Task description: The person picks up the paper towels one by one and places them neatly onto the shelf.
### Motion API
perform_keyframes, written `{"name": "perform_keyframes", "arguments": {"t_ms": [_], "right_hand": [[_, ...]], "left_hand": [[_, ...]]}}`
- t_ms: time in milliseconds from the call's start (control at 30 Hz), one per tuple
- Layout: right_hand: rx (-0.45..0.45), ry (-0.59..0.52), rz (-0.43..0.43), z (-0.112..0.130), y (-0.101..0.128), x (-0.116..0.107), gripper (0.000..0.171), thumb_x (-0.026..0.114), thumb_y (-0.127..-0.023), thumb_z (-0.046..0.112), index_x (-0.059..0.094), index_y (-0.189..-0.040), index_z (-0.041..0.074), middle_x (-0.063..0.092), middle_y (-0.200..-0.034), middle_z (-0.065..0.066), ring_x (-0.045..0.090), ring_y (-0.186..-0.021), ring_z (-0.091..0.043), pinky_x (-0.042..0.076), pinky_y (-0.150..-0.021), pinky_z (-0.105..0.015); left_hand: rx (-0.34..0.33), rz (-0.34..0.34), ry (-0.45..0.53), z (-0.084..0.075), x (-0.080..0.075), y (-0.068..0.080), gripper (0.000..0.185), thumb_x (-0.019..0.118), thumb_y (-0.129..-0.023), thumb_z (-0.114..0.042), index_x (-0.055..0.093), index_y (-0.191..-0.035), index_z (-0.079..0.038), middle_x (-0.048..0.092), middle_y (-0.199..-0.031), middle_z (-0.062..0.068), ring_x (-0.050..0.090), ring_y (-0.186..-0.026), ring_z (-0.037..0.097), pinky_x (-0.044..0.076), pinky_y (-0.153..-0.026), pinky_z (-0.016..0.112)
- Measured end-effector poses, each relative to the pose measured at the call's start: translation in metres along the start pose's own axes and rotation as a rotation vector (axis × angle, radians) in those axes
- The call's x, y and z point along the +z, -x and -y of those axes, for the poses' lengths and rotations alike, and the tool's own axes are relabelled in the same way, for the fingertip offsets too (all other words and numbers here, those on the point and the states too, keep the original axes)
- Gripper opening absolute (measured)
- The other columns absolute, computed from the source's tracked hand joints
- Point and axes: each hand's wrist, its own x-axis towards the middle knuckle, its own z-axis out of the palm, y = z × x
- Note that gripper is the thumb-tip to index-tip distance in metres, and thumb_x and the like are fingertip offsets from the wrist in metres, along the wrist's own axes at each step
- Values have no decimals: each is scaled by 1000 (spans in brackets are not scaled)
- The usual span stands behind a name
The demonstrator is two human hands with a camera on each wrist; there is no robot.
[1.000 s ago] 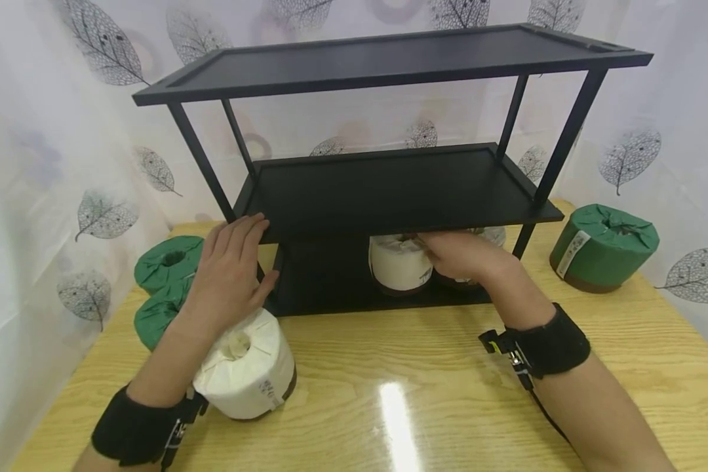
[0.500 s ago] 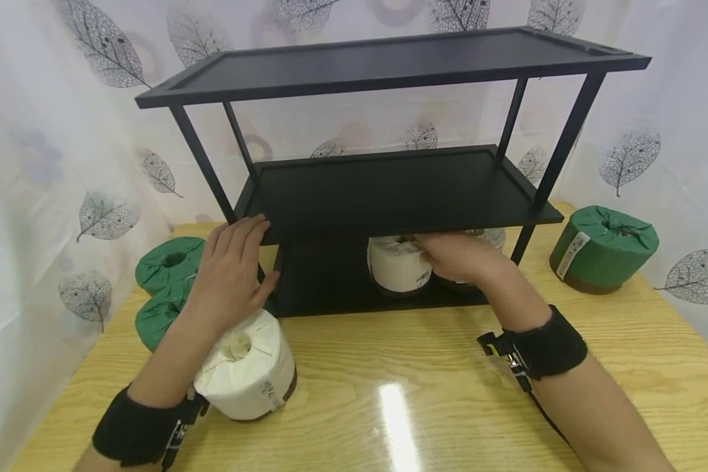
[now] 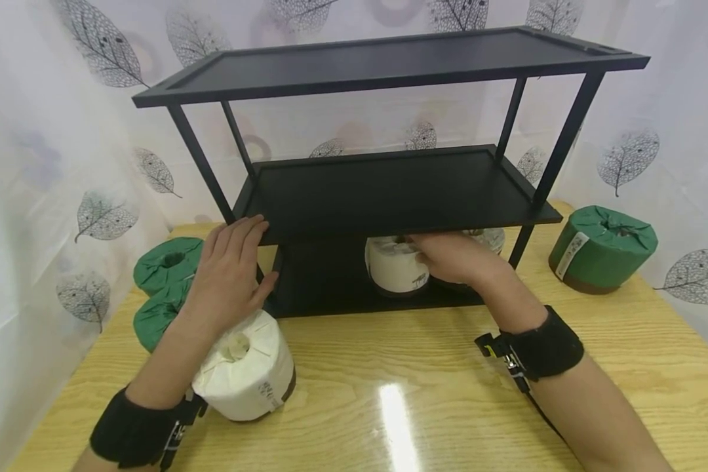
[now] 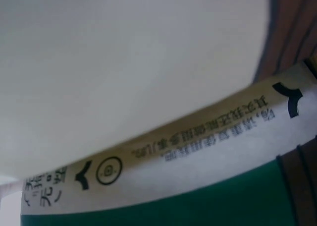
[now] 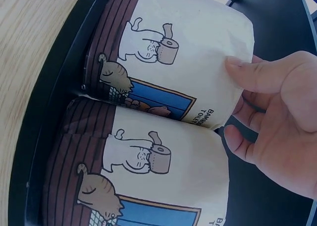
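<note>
Fingers of the right hand (image 3: 454, 257) curl around a white toilet paper roll (image 3: 394, 264) on the bottom shelf (image 3: 324, 288) of the black rack (image 3: 389, 190). The roll stands near the front edge of that shelf, about in the middle. In the right wrist view the fingertips (image 5: 242, 70) pinch the top rim of the roll (image 5: 188, 52), and it touches a 2nd roll (image 5: 148, 166) with the same cat picture beside it.

The left hand (image 3: 231, 275) rests with straight fingers against the front left corner of the middle shelf (image 3: 389, 190). It holds nothing.

Under the left arm, 1 more white roll (image 3: 244, 373) stands on the wooden table (image 3: 419, 400), near the front left. 2 green rolls (image 3: 165, 262) sit by the table's left edge, and 1 green roll (image 3: 603, 248) sits by the right edge.

The roll looks light and soft. It would likely squash if squeezed hard. Its paper wrap looks smooth, so it may slip a bit. A good place to hold it seems to be around the sides, or with a thumb in the hole on top. The shelf above is low, so there is little room to lift.
</note>
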Motion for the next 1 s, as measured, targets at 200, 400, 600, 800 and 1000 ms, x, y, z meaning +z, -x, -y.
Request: {"name": "perform_keyframes", "arguments": {"t_ms": [200, 400, 600, 800, 1000], "right_hand": [[0, 4, -6, 1, 0, 1, 71, 61, -93, -1, 30, -156, 6, 30, -159, -23, 48, -134, -39, 41, -109, -53], [-9, 20, -14, 1, -1, 2, 72, 62, -92, -1, 30, -156, 5, 31, -159, -22, 47, -135, -39, 40, -111, -53], [-5, 24, -16, 1, -1, 3, 73, 62, -92, -1, 29, -156, 6, 29, -159, -22, 46, -135, -39, 40, -110, -53], [-3, 31, -20, 2, -2, 2, 74, 64, -91, 0, 29, -156, 6, 30, -159, -22, 46, -136, -38, 40, -111, -52], [-10, -2, -4, 2, -1, 1, 73, 62, -92, -1, 28, -156, 6, 31, -158, -21, 45, -136, -37, 39, -111, -52]], "left_hand": [[0, 2, 0, 0, 0, 1, 79, 74, -82, -26, 38, -144, 6, 40, -150, 25, 38, -136, 42, 27, -113, 56], [-1, 1, 3, 0, 0, 1, 78, 73, -82, -26, 38, -144, 7, 40, -149, 25, 39, -135, 42, 28, -113, 57], [3, -1, -1, 0, -1, 1, 77, 72, -83, -26, 38, -144, 7, 40, -150, 25, 38, -135, 42, 28, -113, 57], [4, 1, -3, 0, -1, 0, 78, 73, -83, -26, 37, -144, 6, 40, -150, 25, 38, -135, 42, 28, -112, 57], [-8, 9, -1, 0, 0, 1, 79, 74, -82, -26, 37, -144, 6, 40, -150, 25, 38, -135, 42, 28, -113, 57]]}}
